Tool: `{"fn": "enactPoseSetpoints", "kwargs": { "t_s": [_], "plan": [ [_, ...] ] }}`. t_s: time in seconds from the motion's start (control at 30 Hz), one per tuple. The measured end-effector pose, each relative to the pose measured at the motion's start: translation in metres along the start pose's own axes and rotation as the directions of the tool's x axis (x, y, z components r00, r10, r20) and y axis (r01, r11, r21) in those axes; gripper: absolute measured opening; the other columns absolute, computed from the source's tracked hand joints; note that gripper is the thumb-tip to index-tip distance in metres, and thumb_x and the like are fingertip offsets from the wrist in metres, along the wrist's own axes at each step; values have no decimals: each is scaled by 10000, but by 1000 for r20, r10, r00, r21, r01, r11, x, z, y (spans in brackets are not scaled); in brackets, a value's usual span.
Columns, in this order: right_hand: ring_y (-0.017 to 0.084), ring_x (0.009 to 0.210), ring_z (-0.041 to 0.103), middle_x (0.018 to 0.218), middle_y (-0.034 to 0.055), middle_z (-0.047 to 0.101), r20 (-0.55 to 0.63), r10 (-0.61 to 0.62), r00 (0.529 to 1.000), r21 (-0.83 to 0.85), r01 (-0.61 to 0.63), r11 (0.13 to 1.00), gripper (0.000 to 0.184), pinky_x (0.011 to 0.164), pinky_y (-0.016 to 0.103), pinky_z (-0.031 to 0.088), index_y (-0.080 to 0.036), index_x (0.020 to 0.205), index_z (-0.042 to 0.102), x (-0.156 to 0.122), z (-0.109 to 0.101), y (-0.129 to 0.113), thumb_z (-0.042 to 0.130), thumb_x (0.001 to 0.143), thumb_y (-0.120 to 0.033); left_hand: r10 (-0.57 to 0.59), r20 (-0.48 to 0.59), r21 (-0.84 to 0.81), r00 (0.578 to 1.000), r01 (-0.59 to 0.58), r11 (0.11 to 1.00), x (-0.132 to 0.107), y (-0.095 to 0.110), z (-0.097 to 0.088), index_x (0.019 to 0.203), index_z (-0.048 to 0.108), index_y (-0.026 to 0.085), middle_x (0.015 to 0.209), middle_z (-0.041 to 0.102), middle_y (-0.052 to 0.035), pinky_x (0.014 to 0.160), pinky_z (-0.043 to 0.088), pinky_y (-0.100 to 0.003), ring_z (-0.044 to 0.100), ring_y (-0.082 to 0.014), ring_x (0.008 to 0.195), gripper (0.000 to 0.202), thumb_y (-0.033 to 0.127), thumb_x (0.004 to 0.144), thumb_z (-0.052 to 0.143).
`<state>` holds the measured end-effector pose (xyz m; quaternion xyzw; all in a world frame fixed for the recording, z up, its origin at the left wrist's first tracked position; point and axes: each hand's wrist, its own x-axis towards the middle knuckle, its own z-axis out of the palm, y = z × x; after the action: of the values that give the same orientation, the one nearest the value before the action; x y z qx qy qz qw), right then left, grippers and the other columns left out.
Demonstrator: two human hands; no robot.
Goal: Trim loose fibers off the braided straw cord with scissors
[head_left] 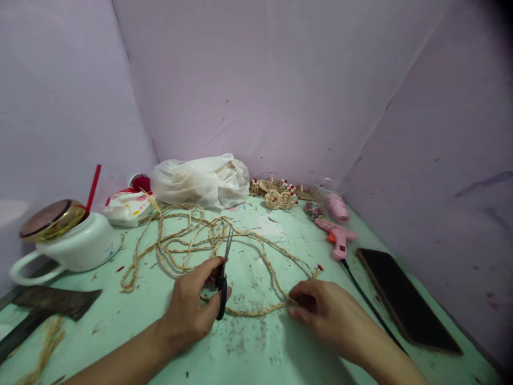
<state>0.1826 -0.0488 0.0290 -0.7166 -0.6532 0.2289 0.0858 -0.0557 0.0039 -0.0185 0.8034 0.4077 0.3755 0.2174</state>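
Observation:
My left hand (188, 302) is closed on small scissors with black handles (223, 299), their thin metal blades pointing up and away. A braided straw-coloured cord (256, 314) runs from beside the left fingers, low across the table, to my right hand (326, 315). The right thumb and fingers pinch that cord. Whether the left fingers also grip it I cannot tell, since the hand and handles cover that part. The rest of the cord lies in loose loops beyond the left hand, and one stretch reaches a small red-tipped end near the right hand.
At left stand a white mug (82, 248) with a gold-rimmed lid and a hatchet-like blade (60, 302). A plastic bag (202, 182) and woven straw pieces (279, 199) line the back wall. A pink glue gun (340, 240), its black cord and a phone (406, 299) lie at right.

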Motion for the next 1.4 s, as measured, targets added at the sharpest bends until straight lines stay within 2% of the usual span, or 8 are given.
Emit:
{"fn": "enactPoseSetpoints", "kwargs": {
  "t_s": [0.3,0.5,0.63,0.77,1.03,1.17,1.3,1.4],
  "plan": [
    [187,772,567,843,29,645,-376,8,926,116,38,993,245,637,274,377,-214,914,619,29,33,-10,480,765,-349,0,13,-22,1000,0,1000,1,-1,2,1085,462,168,827,613,-37,659,487,-238,583,-134,724,345,249,753,506],
    [168,708,554,782,6,631,-369,46,928,53,-28,998,135,562,256,327,-230,751,632,36,33,-11,502,739,-263,-8,2,-2,1000,8,1000,2,1,1,1077,469,162,808,620,-31,657,492,-234,589,-129,707,342,249,749,508],
    [164,723,554,810,20,632,-364,69,929,105,-32,994,167,569,254,327,-215,836,606,30,32,-11,463,772,-274,-20,9,-19,1000,20,1000,1,1,1,1084,466,160,815,623,-41,657,495,-239,594,-138,714,350,251,748,507],
    [176,754,552,886,39,605,-350,2,937,-28,-13,1000,189,572,266,313,-214,873,607,30,33,-14,490,770,-320,-8,10,-25,1000,8,1000,1,0,2,1090,462,169,828,618,-40,663,494,-245,587,-135,715,349,263,757,505],
    [206,783,538,844,77,596,-372,-18,928,-105,-23,994,216,579,284,310,-172,799,588,29,33,-8,372,808,-169,-53,33,0,998,53,999,1,-2,2,1097,452,176,819,613,-34,679,481,-253,581,-142,728,350,279,767,507],
    [183,761,531,799,65,596,-349,2,937,244,88,966,213,653,279,355,-156,809,580,26,34,-6,370,800,-193,-59,42,-10,997,60,998,1,-2,1,1092,453,172,827,613,-41,682,480,-250,581,-143,735,341,273,770,504],
    [126,539,459,570,-14,502,-155,78,985,685,50,727,207,514,238,338,-154,789,597,25,34,-8,427,761,-269,-55,35,-7,998,55,998,-1,-3,1,1097,455,166,840,614,-53,679,483,-257,581,-146,735,351,285,770,505],
    [78,419,317,474,-64,362,-23,150,988,837,-63,544,211,419,205,249,-147,805,595,22,33,-12,469,727,-296,-52,31,-3,998,52,999,-1,-4,2,1103,455,160,836,614,-57,676,483,-265,579,-147,722,365,292,768,507]
  ]
}}
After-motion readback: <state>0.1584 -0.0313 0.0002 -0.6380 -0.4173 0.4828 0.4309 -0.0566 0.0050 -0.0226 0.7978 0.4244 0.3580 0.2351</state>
